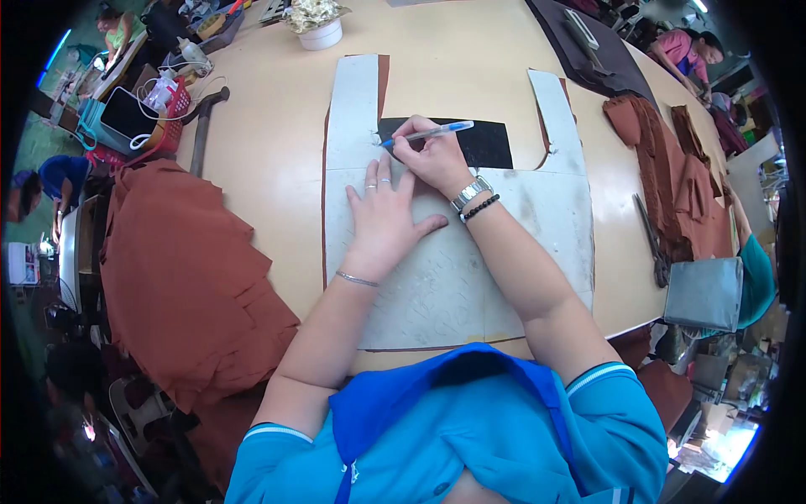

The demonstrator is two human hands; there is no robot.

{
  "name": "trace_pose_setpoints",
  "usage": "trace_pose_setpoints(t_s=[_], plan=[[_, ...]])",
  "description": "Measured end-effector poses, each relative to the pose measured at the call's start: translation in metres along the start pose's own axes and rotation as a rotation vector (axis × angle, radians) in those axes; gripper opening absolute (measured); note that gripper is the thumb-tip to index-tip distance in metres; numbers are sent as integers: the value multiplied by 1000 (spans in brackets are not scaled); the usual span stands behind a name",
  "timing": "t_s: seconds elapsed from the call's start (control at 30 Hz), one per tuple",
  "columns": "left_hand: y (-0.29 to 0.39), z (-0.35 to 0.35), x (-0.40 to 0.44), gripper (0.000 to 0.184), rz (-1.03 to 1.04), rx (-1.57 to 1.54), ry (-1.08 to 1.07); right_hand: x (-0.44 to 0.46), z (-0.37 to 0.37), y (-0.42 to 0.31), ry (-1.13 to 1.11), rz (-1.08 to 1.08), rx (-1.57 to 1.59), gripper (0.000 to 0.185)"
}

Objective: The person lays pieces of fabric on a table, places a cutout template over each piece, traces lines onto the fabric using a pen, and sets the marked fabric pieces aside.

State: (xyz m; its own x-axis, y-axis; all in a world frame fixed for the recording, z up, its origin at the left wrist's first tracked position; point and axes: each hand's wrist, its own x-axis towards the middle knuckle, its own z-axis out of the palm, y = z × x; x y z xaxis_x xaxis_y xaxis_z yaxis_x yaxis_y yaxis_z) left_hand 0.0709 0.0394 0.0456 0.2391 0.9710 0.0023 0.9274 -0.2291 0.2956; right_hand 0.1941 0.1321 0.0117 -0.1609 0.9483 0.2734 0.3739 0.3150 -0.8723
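A large pale grey pattern template (537, 227), roughly U-shaped with two upright arms, lies on the table over brown material (384, 76) whose edges peek out. My left hand (382, 210) presses flat on it with fingers spread. In my right hand (432, 155) is a pen (449, 128) with a clear barrel and blue end, its tip at the inner corner of the template's left arm. Under and behind that hand, a black flat piece (487, 144) lies in the notch between the arms.
Brown cut pieces (185, 277) are stacked at left, near a hammer (204, 126) and a red basket (172, 126). On the right are scissors (651, 239), brown fabric (688, 185) and dark material (588, 50). A white pot (321, 34) stands at the back. Other people sit around.
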Motion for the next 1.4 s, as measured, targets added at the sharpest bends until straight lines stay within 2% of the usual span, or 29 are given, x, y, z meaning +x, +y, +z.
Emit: trace_pose_setpoints(t_s=[0.17,0.27,0.4,0.47,0.53,0.6,0.67,0.7,0.73,0.77,0.83,0.87,0.93,0.97,1.07,1.4], plan=[[1,1,1,96,-15,49,-48,-1,1,-2,-14,-26,-12,15],[1,0,-1,96,-16,27,-31,0,1,3,-32,36,26,16],[1,0,0,95,-5,6,-33,2,8,15,8,-105,62,16],[1,1,-1,91,14,6,-22,1,-1,3,10,-17,8,17],[3,-3,-2,87,7,7,-42,-2,-11,-6,70,93,126,16],[6,-5,-3,82,11,-6,-34,-4,-26,14,226,35,388,13],[5,-2,-3,81,1,-7,-18,-25,-72,11,297,91,379,12],[5,-3,-3,81,-9,1,-32,-33,-96,25,367,71,268,12],[5,-3,-3,81,-7,2,-27,-46,-122,29,420,147,221,11],[5,-2,-3,81,-5,5,-23,-57,-148,45,489,115,79,10],[6,-2,-3,81,-4,4,-20,-72,-184,68,603,29,95,8],[6,-3,-3,81,-5,0,-22,-80,-194,77,602,77,55,8],[5,-2,-2,82,0,0,-29,-89,-205,85,603,173,-20,8],[4,-1,-2,84,4,2,-33,-89,-205,92,619,137,42,8],[3,0,-2,85,13,13,-34,-89,-204,89,539,136,-12,9],[2,1,-3,84,19,4,-21,-88,-200,79,514,162,-148,11]])
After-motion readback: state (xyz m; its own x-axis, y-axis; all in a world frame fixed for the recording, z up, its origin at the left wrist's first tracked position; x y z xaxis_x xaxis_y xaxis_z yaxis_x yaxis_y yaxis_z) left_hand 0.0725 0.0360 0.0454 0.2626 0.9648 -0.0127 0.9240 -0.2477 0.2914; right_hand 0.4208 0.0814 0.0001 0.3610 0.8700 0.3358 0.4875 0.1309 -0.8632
